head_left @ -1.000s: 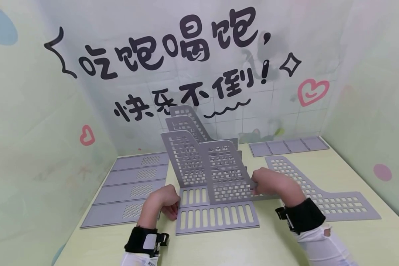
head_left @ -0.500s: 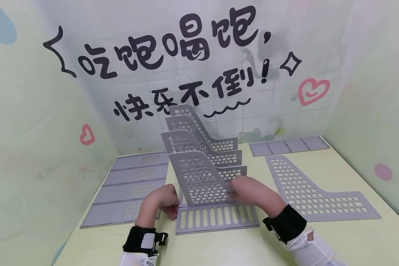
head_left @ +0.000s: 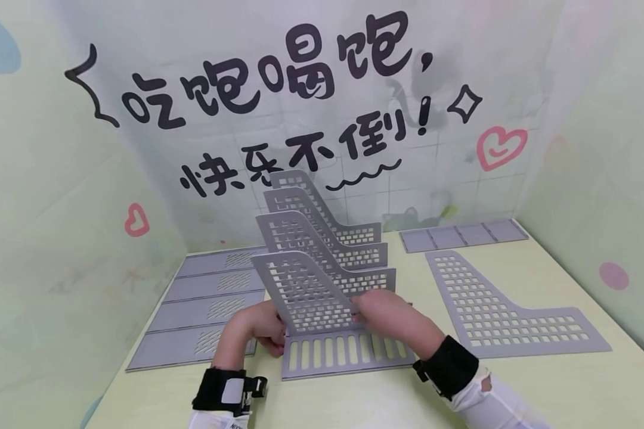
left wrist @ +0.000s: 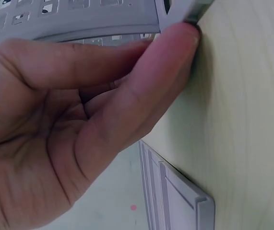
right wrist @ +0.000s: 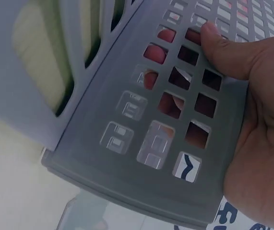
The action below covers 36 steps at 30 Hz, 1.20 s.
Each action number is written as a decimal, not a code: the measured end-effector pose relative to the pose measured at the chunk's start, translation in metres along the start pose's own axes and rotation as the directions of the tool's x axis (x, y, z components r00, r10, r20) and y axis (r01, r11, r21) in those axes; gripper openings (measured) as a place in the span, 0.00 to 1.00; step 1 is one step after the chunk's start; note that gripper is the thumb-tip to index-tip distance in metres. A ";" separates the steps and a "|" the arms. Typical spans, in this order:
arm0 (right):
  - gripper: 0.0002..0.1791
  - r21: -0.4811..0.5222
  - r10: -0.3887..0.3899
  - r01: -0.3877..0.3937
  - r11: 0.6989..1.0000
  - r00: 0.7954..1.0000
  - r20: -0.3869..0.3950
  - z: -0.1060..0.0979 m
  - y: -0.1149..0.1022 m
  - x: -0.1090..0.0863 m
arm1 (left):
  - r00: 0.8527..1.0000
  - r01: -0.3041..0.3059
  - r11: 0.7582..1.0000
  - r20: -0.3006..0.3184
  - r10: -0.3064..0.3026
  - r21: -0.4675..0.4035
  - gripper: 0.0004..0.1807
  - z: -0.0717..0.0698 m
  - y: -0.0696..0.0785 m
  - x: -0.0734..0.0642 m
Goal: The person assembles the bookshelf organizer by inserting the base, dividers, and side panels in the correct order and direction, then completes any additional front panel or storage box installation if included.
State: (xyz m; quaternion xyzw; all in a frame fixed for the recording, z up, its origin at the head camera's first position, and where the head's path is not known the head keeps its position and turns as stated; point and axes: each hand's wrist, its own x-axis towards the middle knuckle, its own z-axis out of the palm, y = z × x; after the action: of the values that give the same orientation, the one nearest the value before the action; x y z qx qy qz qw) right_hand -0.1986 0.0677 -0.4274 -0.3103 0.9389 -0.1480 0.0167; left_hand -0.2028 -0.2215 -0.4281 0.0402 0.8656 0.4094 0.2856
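My right hand (head_left: 392,316) grips a grey perforated divider panel (head_left: 311,310), upright near the front of a slotted grey base (head_left: 349,370). In the right wrist view the thumb (right wrist: 228,52) lies on its near face, and fingertips show through its holes behind. The panel's lower edge meets the base beside the long slots. At the base's left edge, my left hand (head_left: 260,326) pinches the rim; a fingertip (left wrist: 175,43) presses right at its corner in the left wrist view. Behind stand three matching dividers, including the middle one (head_left: 295,192), in a row on the base.
Another perforated divider (head_left: 515,316) of the same shape lies flat on the table (head_left: 375,405) at right. Several flat grey panels (head_left: 161,322) lie at left, beside my left hand. A sectioned grey strip (head_left: 464,235) rests by the printed back wall.
The right hand has carried the front divider left and lowered it toward the base's front, from turned at an angle to lined up with the others. The left hand has stayed at the base's edge.
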 end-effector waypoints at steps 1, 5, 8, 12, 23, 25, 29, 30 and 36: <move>0.05 -0.013 0.000 0.000 1.000 1.000 -0.004 0.001 -0.001 0.000 | 1.000 -0.005 1.000 0.006 0.005 -0.001 0.30 -0.001 -0.001 0.000; 0.08 -0.029 0.009 -0.009 1.000 1.000 -0.005 0.003 -0.007 0.003 | 1.000 -0.019 1.000 0.012 0.019 0.003 0.28 -0.002 -0.005 0.001; 0.08 -0.029 0.001 -0.001 1.000 1.000 0.000 0.003 -0.011 0.005 | 1.000 -0.021 1.000 0.009 0.021 -0.003 0.28 -0.003 -0.006 0.000; 0.07 -0.057 -0.003 0.002 0.998 1.000 -0.015 0.002 -0.012 0.006 | 1.000 -0.024 1.000 0.006 0.024 -0.003 0.24 -0.001 -0.002 0.000; 0.11 -0.069 -0.002 0.001 0.998 1.000 -0.013 0.004 -0.014 0.002 | 0.991 0.090 0.994 -0.106 -0.084 0.061 0.08 0.012 0.009 -0.005; 0.11 -0.071 -0.006 0.005 0.997 1.000 -0.010 0.003 -0.014 0.003 | 0.989 0.095 0.993 -0.116 -0.087 0.070 0.08 0.012 0.008 -0.006; 0.11 -0.065 -0.018 0.019 0.998 1.000 0.011 0.001 -0.014 0.003 | 0.985 0.119 0.989 -0.138 -0.106 0.091 0.08 0.011 0.007 -0.008; 0.10 -0.049 -0.012 0.013 0.999 1.000 0.021 0.000 -0.013 0.003 | 0.984 0.119 0.988 -0.146 -0.104 0.098 0.08 0.011 0.007 -0.008; 0.29 0.080 0.128 -0.142 0.987 0.978 0.167 -0.022 0.002 -0.012 | 0.976 0.022 0.974 -0.216 0.028 0.226 0.14 0.011 0.008 -0.001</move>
State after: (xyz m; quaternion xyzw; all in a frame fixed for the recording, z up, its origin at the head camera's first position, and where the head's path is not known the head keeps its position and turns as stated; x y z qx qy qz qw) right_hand -0.1931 0.0819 -0.4072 -0.2556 0.9456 -0.1638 0.1166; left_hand -0.1974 -0.2090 -0.4267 0.0289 0.9328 0.3100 0.1817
